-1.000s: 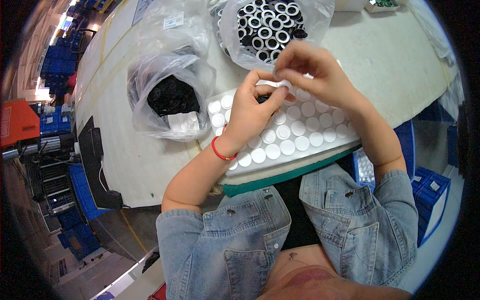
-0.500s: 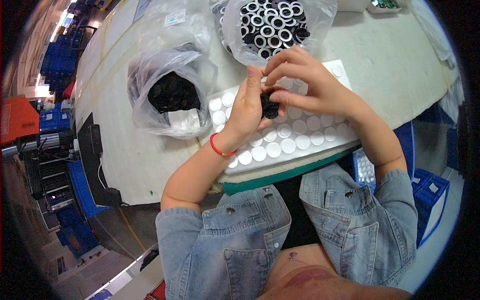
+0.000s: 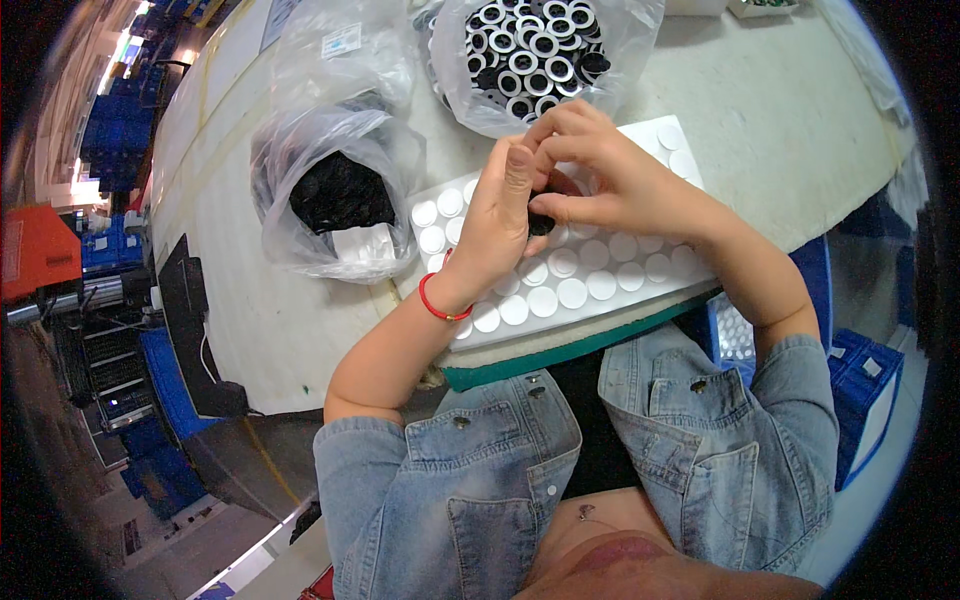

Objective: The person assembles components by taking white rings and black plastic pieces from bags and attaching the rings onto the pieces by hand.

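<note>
My left hand [image 3: 492, 222] is cupped, thumb up, around a small clump of black pieces [image 3: 541, 224] whose exact kind I cannot make out. My right hand [image 3: 608, 172] reaches in from the right, its thumb against the black pieces and its fingers curled toward the left palm. Both hands are over a white tray-like board [image 3: 590, 316] with rows of round white discs [image 3: 572, 293]. Just beyond the hands, a clear plastic bag [image 3: 478, 112] is full of black-and-silver rings [image 3: 523, 62]. The fingers partly hide the held pieces.
Left of the board stands an open clear bag [image 3: 280, 245] of black pieces [image 3: 343, 190] with a white label [image 3: 365, 243]. The pale tabletop [image 3: 770, 130] has a green front edge [image 3: 560, 358]. Blue crates [image 3: 862, 400] stand at the right, below table height.
My right thumb and fingers have closed in on the black pieces, which show less now. My left hand stays nearly in place. The view has shifted slightly.
</note>
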`<state>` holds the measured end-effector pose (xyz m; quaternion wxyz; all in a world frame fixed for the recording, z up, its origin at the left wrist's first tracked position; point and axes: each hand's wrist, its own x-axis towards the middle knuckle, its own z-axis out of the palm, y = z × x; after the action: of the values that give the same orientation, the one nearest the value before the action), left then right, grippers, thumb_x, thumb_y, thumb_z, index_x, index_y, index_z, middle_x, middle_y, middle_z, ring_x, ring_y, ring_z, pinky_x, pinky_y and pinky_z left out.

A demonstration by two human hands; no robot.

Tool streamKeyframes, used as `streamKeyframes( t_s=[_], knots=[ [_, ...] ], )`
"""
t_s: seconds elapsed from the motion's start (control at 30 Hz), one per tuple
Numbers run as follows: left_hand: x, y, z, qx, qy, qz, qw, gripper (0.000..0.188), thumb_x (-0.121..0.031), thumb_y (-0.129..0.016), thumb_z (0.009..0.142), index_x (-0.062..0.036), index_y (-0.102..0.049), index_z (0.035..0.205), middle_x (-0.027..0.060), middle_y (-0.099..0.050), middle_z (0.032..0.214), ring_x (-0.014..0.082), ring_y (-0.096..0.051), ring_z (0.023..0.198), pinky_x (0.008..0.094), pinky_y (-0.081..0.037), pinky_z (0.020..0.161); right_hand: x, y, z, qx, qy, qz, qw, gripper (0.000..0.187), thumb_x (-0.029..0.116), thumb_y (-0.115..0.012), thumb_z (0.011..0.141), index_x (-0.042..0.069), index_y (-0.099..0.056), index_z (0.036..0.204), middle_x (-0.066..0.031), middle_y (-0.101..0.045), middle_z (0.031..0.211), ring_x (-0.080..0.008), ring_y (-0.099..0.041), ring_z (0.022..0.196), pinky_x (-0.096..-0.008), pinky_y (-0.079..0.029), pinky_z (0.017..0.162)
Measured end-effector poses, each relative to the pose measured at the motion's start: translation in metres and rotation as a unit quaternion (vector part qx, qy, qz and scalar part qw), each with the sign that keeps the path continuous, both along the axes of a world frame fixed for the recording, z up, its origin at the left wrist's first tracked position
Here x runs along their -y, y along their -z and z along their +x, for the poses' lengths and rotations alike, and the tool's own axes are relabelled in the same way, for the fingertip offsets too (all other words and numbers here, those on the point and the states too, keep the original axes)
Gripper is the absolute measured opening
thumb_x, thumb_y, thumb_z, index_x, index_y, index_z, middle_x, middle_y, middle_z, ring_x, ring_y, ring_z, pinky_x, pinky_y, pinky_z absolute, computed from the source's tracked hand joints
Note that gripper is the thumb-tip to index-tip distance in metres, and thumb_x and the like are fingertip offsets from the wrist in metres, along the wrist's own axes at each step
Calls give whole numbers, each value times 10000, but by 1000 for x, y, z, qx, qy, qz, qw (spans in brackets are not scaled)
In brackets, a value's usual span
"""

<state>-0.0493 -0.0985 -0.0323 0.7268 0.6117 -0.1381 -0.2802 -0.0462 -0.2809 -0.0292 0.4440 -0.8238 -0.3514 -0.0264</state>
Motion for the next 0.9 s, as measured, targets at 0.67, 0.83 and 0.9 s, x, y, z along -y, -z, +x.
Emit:
streamKeyframes(
  t_s=[0.67,0.83,0.9],
  knots=[
    [0,4,3,31,-31,-1,999,356,-190,-420,1014,-62,-434,1346,8,-543,689,19,-397,457,176,-307,393,7,1,6,10,121,27,992,150,120,-674,766,20,-567,794,-76,-584,865,-238,-516,894,-344,-413,817],
    [-2,1,5,5,-52,5,999,308,-162,-452,1005,-40,-509,1282,15,-563,704,19,-411,483,170,-311,399,14,-4,8,-35,103,93,990,157,125,-686,780,1,-593,804,-105,-598,720,-232,-588,689,-347,-469,648],
    [-1,0,6,0,-62,-1,998,296,-171,-457,1006,-26,-525,1256,33,-595,741,20,-420,500,171,-314,399,26,-12,8,-50,52,37,997,145,108,-681,786,-4,-593,811,-102,-597,715,-219,-586,666,-339,-472,628]
  ],
)
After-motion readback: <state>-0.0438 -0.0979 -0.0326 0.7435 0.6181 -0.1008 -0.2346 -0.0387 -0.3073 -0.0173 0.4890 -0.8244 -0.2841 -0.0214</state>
